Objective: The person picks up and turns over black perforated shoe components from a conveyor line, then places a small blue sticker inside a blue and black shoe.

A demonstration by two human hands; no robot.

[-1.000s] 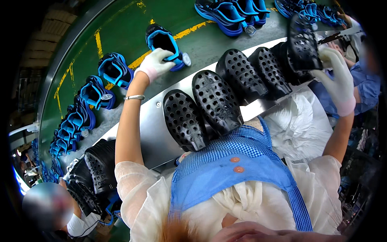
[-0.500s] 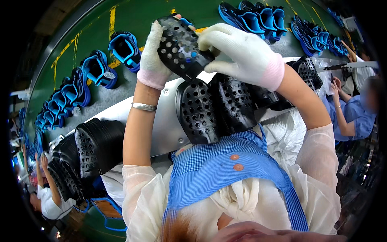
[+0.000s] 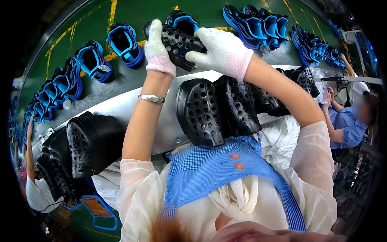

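Observation:
Both of my hands wear white knit gloves with pink cuffs. Between them, above the far side of the metal ledge, is a black perforated plastic shoe insert (image 3: 176,45). My left hand (image 3: 156,45) grips its left end, the thumb along the near face and the other fingers hidden behind. At its right end, my right hand (image 3: 221,50) pinches the edge between thumb and fingers. Just behind the insert stands a black and blue sneaker (image 3: 183,21), partly covered by it. Nested stacks of the same inserts (image 3: 200,111) rest on the ledge against my apron.
Black and blue sneakers (image 3: 124,44) line the green work surface (image 3: 90,28), with further rows (image 3: 258,26) at the right. More insert stacks (image 3: 94,141) lie at my left along the metal ledge (image 3: 163,117). A co-worker in blue (image 3: 348,121) sits at the right; another person's arm shows far left.
The insert has tilted from upright toward lying sideways and dropped slightly, both hands turning with it. The sneaker behind it shows more now. Sneakers at the left have shifted leftward in view.

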